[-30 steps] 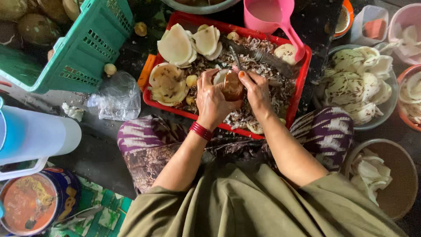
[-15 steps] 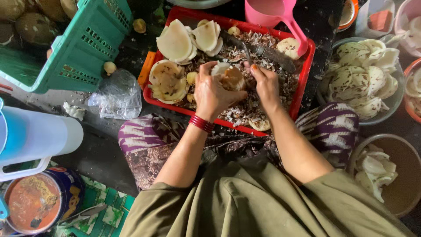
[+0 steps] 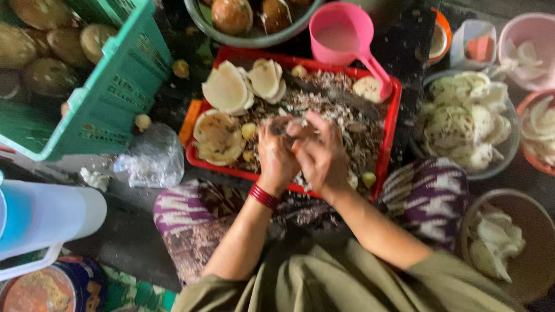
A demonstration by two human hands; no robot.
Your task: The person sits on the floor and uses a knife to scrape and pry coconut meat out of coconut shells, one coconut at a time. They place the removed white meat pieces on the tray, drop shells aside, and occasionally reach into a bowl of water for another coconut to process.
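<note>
**Both hands closed together over the tray**

Half a second ago the right hand [image 3: 321, 153] lay apart from the left hand [image 3: 276, 155], and a pale round piece showed between them. Now the hands press together, and the piece [image 3: 282, 124] is almost hidden, only a blurred grey edge peeping above the left fingers. Both forearms rise from the lap, wrists bent, fingers curled toward the tray's far edge. The grip looks closed round the piece; how tight, I cannot tell. Its axis is hidden. It sits over the middle of the red tray [image 3: 388, 128], above the peelings [image 3: 352, 124].
</note>
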